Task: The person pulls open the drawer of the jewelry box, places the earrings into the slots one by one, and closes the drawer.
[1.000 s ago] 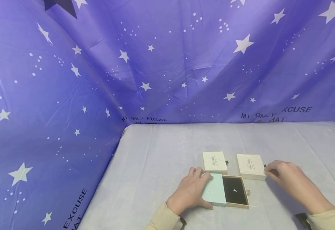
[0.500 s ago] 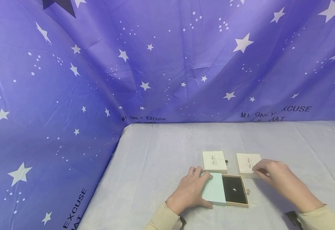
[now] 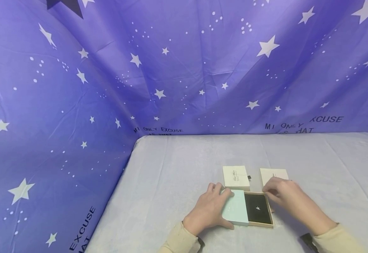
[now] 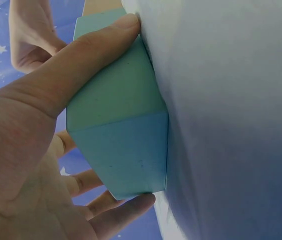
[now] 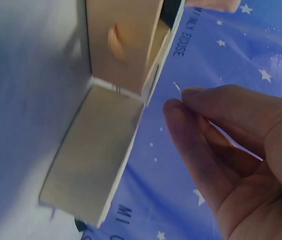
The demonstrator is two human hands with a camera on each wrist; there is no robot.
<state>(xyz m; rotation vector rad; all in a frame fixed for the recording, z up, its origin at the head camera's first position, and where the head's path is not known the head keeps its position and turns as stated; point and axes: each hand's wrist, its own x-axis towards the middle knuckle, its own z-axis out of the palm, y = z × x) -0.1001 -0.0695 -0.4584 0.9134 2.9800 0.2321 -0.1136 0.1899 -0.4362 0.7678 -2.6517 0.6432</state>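
A mint-green slide-out jewelry box (image 3: 237, 211) lies on the bed-like surface, its tan drawer (image 3: 261, 225) partly pulled out to the right. On the black pad (image 3: 255, 218) in the drawer sits a small silvery star-shaped ornament (image 3: 258, 208). My left hand (image 3: 207, 211) grips the box's mint sleeve (image 4: 126, 95), thumb along the near side and fingers around the far side. Above the drawer's far right corner is my right hand (image 3: 286, 196). Thumb and forefinger pinch a tiny thin silvery pin (image 5: 177, 87), most of it hidden by the fingertips.
Two cream boxes with dark script lie behind the mint box: one on the left (image 3: 233, 176) with a dark pull tab (image 3: 249, 177), one on the right (image 3: 272, 172), partly covered by my right hand. A purple star-print curtain (image 3: 184, 70) hangs behind and at left.
My right hand has moved left from beside the right cream box's tab, across that box's front, to the open drawer. My left hand and the mint box have stayed put.
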